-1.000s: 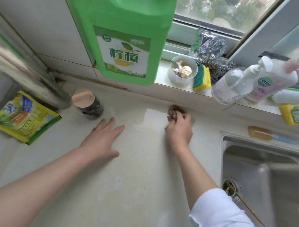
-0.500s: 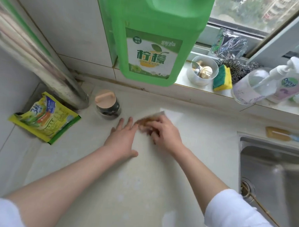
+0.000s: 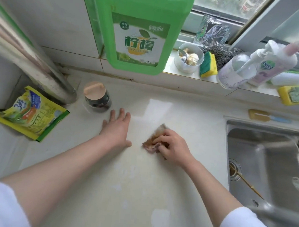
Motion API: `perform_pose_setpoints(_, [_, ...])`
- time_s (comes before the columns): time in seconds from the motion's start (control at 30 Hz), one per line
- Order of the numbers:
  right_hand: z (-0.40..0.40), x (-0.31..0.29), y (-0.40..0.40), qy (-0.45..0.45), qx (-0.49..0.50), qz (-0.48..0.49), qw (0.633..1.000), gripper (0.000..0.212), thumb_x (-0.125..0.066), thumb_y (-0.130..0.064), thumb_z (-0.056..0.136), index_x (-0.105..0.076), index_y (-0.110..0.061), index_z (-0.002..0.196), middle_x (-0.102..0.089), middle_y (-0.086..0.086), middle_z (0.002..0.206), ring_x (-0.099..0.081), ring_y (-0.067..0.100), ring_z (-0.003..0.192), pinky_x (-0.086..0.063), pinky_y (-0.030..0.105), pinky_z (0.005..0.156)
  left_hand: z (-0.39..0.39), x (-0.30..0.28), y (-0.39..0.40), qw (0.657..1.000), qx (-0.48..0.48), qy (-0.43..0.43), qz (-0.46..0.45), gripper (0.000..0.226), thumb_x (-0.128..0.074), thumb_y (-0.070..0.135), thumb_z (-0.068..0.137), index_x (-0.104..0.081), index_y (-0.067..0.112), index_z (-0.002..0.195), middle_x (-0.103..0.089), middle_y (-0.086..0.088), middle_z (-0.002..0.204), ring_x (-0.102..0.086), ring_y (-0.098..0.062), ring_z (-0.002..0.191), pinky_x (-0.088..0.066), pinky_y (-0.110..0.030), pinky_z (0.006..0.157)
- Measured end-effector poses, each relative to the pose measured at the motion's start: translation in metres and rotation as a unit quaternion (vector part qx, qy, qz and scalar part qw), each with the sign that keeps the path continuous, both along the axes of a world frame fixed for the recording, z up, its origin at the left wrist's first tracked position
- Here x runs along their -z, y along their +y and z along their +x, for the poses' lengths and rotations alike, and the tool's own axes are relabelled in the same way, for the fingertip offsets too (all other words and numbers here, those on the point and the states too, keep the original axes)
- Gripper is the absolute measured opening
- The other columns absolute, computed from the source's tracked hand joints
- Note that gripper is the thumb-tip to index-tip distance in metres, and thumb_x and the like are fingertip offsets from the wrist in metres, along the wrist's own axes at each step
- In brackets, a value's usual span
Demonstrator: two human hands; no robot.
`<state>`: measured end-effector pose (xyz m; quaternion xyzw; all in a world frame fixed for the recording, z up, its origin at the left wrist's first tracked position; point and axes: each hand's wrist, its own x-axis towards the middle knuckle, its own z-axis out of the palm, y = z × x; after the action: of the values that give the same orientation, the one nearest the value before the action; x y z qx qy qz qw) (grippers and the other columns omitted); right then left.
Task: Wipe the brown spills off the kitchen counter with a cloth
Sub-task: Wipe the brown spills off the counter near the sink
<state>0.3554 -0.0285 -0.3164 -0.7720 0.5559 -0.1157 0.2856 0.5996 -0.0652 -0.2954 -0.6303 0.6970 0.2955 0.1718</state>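
Right hand (image 3: 173,147) grip: fingers curled around brown-stained cloth (image 3: 154,140), pressed on desk (image 3: 122,191). Left hand (image 3: 116,128) grip: flat, fingers spread on desk.

Single head-worn wide-angle view, looking steeply down and forward across the kitchen counter (image 3: 125,191) toward the window sill (image 3: 183,75), close range; sink (image 3: 266,157) at right edge.

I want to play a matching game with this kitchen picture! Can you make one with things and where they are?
Things:
1. cloth
2. jar
3. green bottle
4. yellow packet

Places:
A. far left of the counter
B. on the window ledge
C. under the right hand
D. just beyond the left hand

Pairs: 1-C, 2-D, 3-B, 4-A
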Motion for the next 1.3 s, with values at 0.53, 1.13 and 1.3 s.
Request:
perform_pose_setpoints(0.53, [-0.052, -0.014, 0.009, -0.001, 0.437, 0.034, 0.899, 0.029, -0.055, -0.015, 0.082, -0.072, -0.037, 0.092, -0.062, -0.004, 0.117, -0.066, 0.013, 0.087, -0.053, 0.028, 0.081, 0.001, -0.002, 0.001, 1.000, 0.015, -0.014, 0.010, 0.116, -0.074, 0.046, 0.079, 0.005, 0.015, 0.157, 0.015, -0.009, 0.164, 0.008, -0.042, 0.150, -0.020, -0.061, 0.115])
perform_pose_setpoints(1.13, [0.054, -0.003, 0.098, -0.034, 0.136, 0.022, 0.990, 0.040, -0.055, -0.014, 0.076, -0.067, -0.037, 0.106, -0.053, -0.014, 0.115, -0.057, 0.010, 0.106, -0.047, 0.023, 0.080, 0.001, 0.002, -0.002, 1.000, 0.019, -0.011, 0.008, 0.119, -0.076, 0.050, 0.078, 0.006, 0.015, 0.157, 0.015, -0.007, 0.165, 0.008, -0.042, 0.150, -0.021, -0.062, 0.114])
perform_pose_setpoints(1.3, [-0.016, -0.007, 0.105, -0.039, 0.092, 0.007, 0.995, 0.031, -0.062, -0.014, 0.074, -0.073, -0.037, 0.091, -0.060, -0.020, 0.106, -0.062, 0.006, 0.097, -0.048, 0.019, 0.076, 0.002, 0.003, 0.000, 1.000, 0.016, -0.010, 0.004, 0.118, -0.075, 0.049, 0.078, 0.006, 0.016, 0.157, 0.015, -0.007, 0.165, 0.009, -0.041, 0.150, -0.020, -0.062, 0.115])
